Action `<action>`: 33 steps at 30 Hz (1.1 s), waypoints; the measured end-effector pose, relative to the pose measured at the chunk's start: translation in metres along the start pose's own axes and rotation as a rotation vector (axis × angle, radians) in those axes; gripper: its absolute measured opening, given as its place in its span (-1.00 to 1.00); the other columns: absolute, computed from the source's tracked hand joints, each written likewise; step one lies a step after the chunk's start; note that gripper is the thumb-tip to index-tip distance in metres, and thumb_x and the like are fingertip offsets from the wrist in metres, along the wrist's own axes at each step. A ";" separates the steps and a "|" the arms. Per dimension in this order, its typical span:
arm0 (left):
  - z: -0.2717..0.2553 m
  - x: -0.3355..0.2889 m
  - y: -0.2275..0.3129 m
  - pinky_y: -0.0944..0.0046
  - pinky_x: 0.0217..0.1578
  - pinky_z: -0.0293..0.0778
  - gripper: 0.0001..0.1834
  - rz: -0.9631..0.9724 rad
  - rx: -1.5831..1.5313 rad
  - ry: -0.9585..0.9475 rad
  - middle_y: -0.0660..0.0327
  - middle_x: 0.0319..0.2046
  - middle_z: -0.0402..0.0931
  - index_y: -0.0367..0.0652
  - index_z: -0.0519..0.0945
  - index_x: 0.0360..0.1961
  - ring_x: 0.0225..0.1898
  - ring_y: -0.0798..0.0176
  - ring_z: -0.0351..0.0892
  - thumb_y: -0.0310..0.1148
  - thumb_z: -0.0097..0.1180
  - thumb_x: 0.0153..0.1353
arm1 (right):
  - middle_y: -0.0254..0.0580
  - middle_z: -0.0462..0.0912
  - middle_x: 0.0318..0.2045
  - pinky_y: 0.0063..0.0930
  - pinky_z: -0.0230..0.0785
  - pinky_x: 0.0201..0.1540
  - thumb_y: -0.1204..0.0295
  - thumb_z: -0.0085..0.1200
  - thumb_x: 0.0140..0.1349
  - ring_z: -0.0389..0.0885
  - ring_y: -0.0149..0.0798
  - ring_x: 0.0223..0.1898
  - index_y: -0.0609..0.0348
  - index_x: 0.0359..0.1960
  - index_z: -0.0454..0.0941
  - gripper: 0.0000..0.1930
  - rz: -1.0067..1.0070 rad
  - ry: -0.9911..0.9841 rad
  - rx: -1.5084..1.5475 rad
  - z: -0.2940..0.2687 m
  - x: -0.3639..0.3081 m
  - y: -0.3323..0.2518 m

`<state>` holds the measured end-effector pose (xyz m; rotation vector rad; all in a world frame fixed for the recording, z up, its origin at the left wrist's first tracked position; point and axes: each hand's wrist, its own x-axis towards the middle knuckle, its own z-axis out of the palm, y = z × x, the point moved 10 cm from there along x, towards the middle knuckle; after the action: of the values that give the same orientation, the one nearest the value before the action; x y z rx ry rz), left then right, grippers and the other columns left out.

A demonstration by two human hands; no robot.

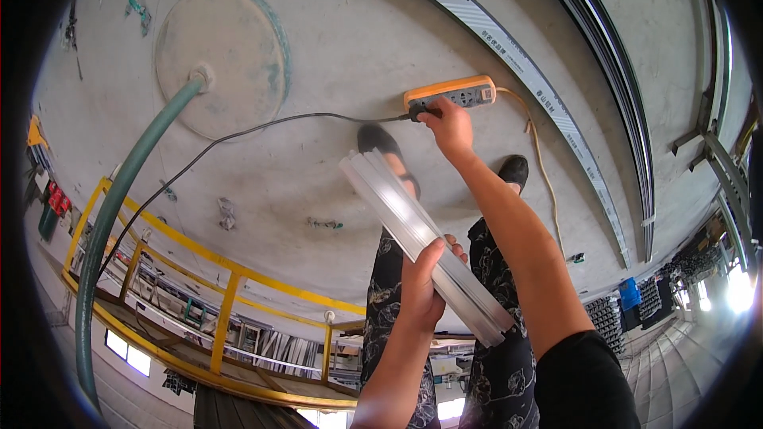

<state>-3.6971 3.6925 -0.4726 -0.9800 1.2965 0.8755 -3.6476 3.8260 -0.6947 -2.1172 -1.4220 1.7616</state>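
My right hand (447, 123) reaches down to an orange and grey power strip (470, 95) on the floor. Its fingers close round a black plug (416, 112) at the left end of the strip; whether the prongs sit in the socket is hidden. From the plug a black cable (274, 121) runs off to the left. My left hand (423, 290) is wrapped round a short bundle of silvery aluminium profiles (405, 218), held tilted in front of my legs. The thumb lies over the top, with fingertips showing at the far side.
A round base (226, 56) with a green pole (139, 163) stands on the left. Long white-wrapped profiles (509, 48) and black profiles (616, 56) lie on the floor to the right. A yellow-framed rack (226, 326) is at lower left. A beige cord (540, 159) trails from the strip.
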 end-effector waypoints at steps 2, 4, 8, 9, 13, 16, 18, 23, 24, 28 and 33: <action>0.002 0.000 -0.002 0.23 -0.23 0.44 -0.59 -0.016 0.006 -0.017 0.15 -0.31 0.38 -0.32 0.26 -0.10 -0.29 0.24 0.45 -0.34 0.06 0.10 | -0.08 0.62 -0.45 -0.28 0.40 -0.29 0.40 0.28 -0.13 0.57 -0.04 -0.39 0.25 -0.38 0.52 -0.72 0.002 -0.017 -0.089 0.000 0.002 -0.005; 0.006 -0.001 0.000 0.23 -0.24 0.44 -0.59 0.014 0.010 -0.016 0.14 -0.31 0.37 -0.32 0.27 -0.10 -0.29 0.24 0.45 -0.33 0.06 0.09 | -0.12 0.58 -0.38 -0.23 0.37 -0.23 0.37 0.29 -0.14 0.52 -0.01 -0.26 0.22 -0.41 0.50 -0.72 -0.176 0.067 -0.276 -0.006 0.004 -0.020; 0.004 0.000 0.001 0.22 -0.24 0.45 -0.59 0.015 0.014 -0.017 0.13 -0.30 0.36 -0.33 0.26 -0.10 -0.29 0.24 0.45 -0.34 0.06 0.09 | -0.14 0.52 -0.27 -0.20 0.35 -0.18 0.35 0.31 -0.16 0.45 -0.03 -0.11 0.18 -0.35 0.48 -0.67 -0.145 0.015 -0.382 -0.009 0.004 -0.025; 0.005 0.000 0.003 0.22 -0.24 0.45 -0.59 0.025 0.020 -0.016 0.13 -0.30 0.36 -0.33 0.26 -0.11 -0.29 0.24 0.45 -0.34 0.06 0.09 | -0.13 0.51 -0.23 -0.20 0.36 -0.16 0.35 0.31 -0.17 0.44 -0.03 -0.10 0.16 -0.29 0.46 -0.62 -0.127 0.065 -0.462 -0.013 0.004 -0.032; 0.010 -0.004 0.002 0.21 -0.26 0.46 -0.60 0.014 0.040 -0.029 0.13 -0.31 0.36 -0.33 0.26 -0.11 -0.29 0.24 0.45 -0.35 0.05 0.09 | -0.13 0.48 -0.14 -0.20 0.38 -0.10 0.33 0.34 -0.19 0.41 -0.02 -0.04 0.13 -0.18 0.40 -0.50 -0.077 0.073 -0.549 -0.014 0.012 -0.033; 0.009 -0.004 0.000 0.22 -0.27 0.47 -0.61 0.012 0.049 -0.040 0.13 -0.32 0.37 -0.32 0.27 -0.12 -0.30 0.25 0.46 -0.36 0.06 0.09 | -0.13 0.48 -0.14 -0.22 0.38 -0.09 0.31 0.34 -0.18 0.41 -0.04 -0.02 0.14 -0.19 0.42 -0.51 -0.056 -0.003 -0.594 -0.015 0.017 -0.037; 0.012 -0.004 -0.002 0.22 -0.27 0.47 -0.62 0.007 0.054 -0.041 0.13 -0.32 0.37 -0.32 0.27 -0.12 -0.31 0.25 0.46 -0.36 0.06 0.09 | -0.13 0.47 -0.15 -0.23 0.39 -0.09 0.30 0.35 -0.19 0.41 -0.05 -0.02 0.13 -0.17 0.42 -0.49 -0.067 -0.035 -0.648 -0.013 0.021 -0.035; 0.012 0.001 -0.004 0.22 -0.27 0.48 -0.61 0.007 0.070 -0.008 0.12 -0.33 0.38 -0.31 0.28 -0.13 -0.32 0.25 0.46 -0.36 0.08 0.08 | -0.15 0.44 -0.14 -0.25 0.40 -0.11 0.24 0.37 -0.22 0.40 -0.08 -0.02 0.10 -0.13 0.45 -0.44 -0.156 -0.070 -0.759 -0.004 0.017 -0.047; 0.015 0.002 -0.004 0.21 -0.27 0.48 -0.61 0.013 0.070 -0.021 0.11 -0.33 0.38 -0.31 0.28 -0.12 -0.32 0.24 0.46 -0.37 0.08 0.08 | -0.15 0.43 -0.14 -0.25 0.41 -0.11 0.23 0.37 -0.23 0.39 -0.08 -0.02 0.10 -0.14 0.47 -0.45 -0.132 -0.063 -0.743 -0.006 0.017 -0.045; 0.017 0.003 -0.002 0.20 -0.28 0.49 -0.60 0.017 0.039 -0.014 0.10 -0.33 0.39 -0.30 0.27 -0.12 -0.33 0.24 0.47 -0.38 0.09 0.07 | -0.16 0.40 -0.12 -0.26 0.43 -0.13 0.22 0.37 -0.22 0.36 -0.10 -0.01 0.10 -0.17 0.52 -0.49 -0.063 -0.064 -0.744 -0.004 0.021 -0.041; 0.010 0.004 0.000 0.22 -0.29 0.48 -0.58 -0.009 -0.022 0.000 0.10 -0.32 0.38 -0.31 0.26 -0.10 -0.33 0.24 0.46 -0.38 0.10 0.08 | -0.19 0.41 -0.11 -0.26 0.44 -0.12 0.27 0.38 -0.25 0.35 -0.09 0.00 0.08 -0.16 0.51 -0.47 -0.023 -0.082 -0.762 0.007 0.022 -0.031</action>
<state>-3.6934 3.7021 -0.4769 -1.0026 1.2840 0.8840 -3.6739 3.8545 -0.6965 -2.3031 -2.4223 1.4409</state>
